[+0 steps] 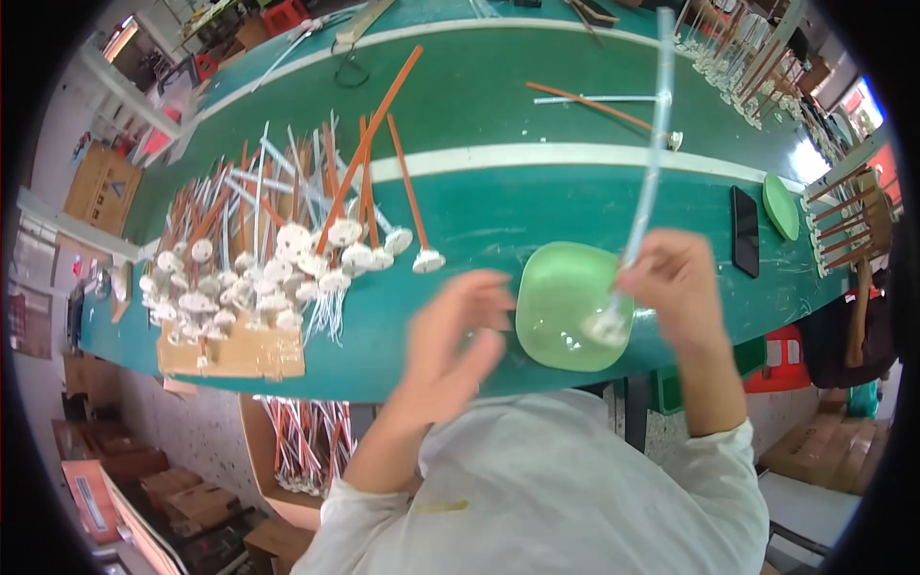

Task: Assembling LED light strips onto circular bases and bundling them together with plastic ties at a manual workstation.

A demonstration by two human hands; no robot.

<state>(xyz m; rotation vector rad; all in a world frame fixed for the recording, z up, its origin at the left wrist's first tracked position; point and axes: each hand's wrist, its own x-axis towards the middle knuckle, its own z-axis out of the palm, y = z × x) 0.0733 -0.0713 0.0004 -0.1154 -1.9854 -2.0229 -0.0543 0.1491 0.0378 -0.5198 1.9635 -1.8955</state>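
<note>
Head view: on our left we see a pile of sticks (292, 244) with white ends (198, 302). Next is our left hand (455, 340), half open and holding nothing. Then comes a green dish (551, 297). Our right hand (674, 278) pinches a pale stick (651, 182), its white end (608, 329) over the dish. Further right lies a black phone (745, 230).

A black phone (745, 232) lies on the tabletop (470, 216) at the right of the frame, a black cord (352, 73) rests toward the upper left, a carton (103, 190) stands at the left, boxes (180, 491) sit at the lower left, and a red plastic object (786, 361) shows lower right.
</note>
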